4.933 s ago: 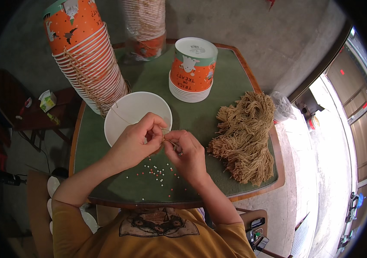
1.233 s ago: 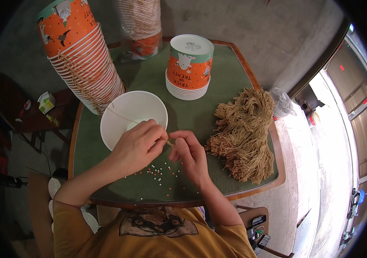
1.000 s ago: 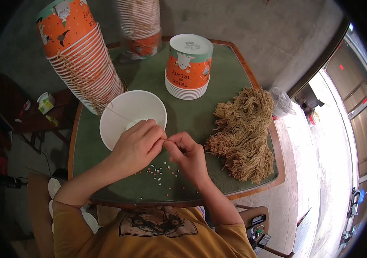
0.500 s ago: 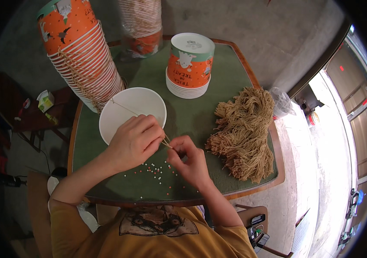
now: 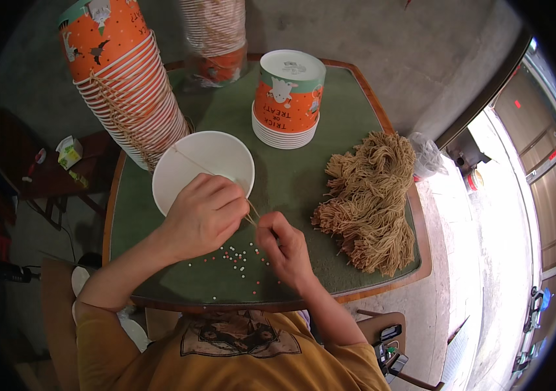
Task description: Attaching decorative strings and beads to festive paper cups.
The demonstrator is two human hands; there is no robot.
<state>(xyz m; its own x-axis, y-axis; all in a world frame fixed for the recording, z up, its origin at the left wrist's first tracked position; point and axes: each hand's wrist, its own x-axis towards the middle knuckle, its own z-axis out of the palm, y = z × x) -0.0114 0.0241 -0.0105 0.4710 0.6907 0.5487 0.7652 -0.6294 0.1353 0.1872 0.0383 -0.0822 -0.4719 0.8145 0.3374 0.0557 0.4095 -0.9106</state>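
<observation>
A white-lined paper bucket point(image 5: 203, 151) sits on the table, its open mouth facing me. Tan cord point(image 5: 190, 158) runs from near its far left rim across the mouth to my left hand point(image 5: 205, 214), whose fingers are closed on it. Two strands pass on to my right hand point(image 5: 284, 247), curled tight with the cord's end between thumb and fingers. The fingertips of both hands are partly hidden. Small white and coral beads point(image 5: 235, 257) lie scattered on the green tabletop below my hands.
Right of my hands lies a thick bundle of tan cords point(image 5: 372, 202). Upside-down nested orange buckets point(image 5: 289, 98) stand behind. A tall leaning stack of buckets point(image 5: 128, 91) rises at left, with another wrapped stack point(image 5: 214, 42) at the back. The table has a wooden edge point(image 5: 389, 287).
My right hand has closed more tightly and shifted slightly right and down. The bucket has shifted a little to the right with the cord.
</observation>
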